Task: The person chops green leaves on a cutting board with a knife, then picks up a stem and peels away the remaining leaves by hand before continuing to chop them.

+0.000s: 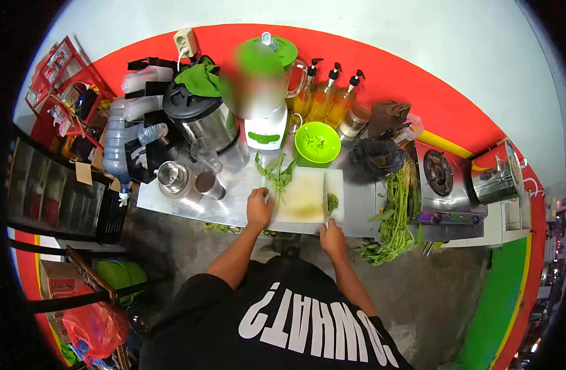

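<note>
A pale cutting board (307, 196) lies on the steel counter. My left hand (259, 208) presses down on a bunch of leafy green stems (276, 172) at the board's left edge. My right hand (332, 237) grips a knife (326, 200) whose blade stands on the board's right side. A small heap of chopped greens (333, 201) lies beside the blade.
A green bowl (318, 142) with a few chopped bits stands behind the board. A blender (264, 92), syrup pump bottles (323, 92), a steel pot (199, 114) and cups line the back. Loose greens (397, 213) lie right, by a gas stove (443, 179).
</note>
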Demonstrator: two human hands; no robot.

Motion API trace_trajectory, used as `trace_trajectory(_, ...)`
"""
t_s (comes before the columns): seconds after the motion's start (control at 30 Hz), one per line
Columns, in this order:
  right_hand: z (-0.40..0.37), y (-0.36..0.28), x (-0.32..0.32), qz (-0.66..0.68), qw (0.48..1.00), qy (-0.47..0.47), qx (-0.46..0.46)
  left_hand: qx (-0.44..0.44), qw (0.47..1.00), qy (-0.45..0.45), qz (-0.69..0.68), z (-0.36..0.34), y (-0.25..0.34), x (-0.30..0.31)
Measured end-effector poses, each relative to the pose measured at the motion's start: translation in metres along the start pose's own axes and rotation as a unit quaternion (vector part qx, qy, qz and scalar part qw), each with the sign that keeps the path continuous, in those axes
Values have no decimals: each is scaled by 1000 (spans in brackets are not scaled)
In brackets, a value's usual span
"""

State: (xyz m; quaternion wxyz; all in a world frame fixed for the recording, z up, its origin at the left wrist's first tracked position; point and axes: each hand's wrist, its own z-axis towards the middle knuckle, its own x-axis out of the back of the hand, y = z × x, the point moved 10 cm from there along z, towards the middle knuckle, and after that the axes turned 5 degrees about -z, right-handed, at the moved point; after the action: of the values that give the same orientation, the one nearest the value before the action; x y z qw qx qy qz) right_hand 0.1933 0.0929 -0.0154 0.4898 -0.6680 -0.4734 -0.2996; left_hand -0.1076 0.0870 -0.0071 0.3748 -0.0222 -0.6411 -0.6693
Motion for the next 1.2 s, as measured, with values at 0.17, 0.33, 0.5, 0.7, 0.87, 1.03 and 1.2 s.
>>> trace_trajectory(0.17,-13,-17,-20,33,995,-66,73,6,998,-61,0,5,-1,2)
trace_trajectory(0.33,-6,-13,2,9,999,27,-21,-22,995,-93,15,11,-10,-8)
trace_trajectory(0.5,-9,-23,-14,39,999,-8,5,-40,993,-114,8,8,-3,-6)
trace_trajectory(0.7,-5,-5,-18,27,995,87,-49,-25,995,-96,27,5,-18,-12)
trace_trajectory(0.87,-6,-25,-16,57,993,105,-14,-8,992,-113,59,21,-24,-20)
trace_trajectory(1.03,-9,-23,-12,11,996,80,-24,62,975,-168,133,30,-40,-33)
trace_trajectory(1.2,8,7,-8,37,997,68,-16,52,985,-144,85,32,-57,-37)
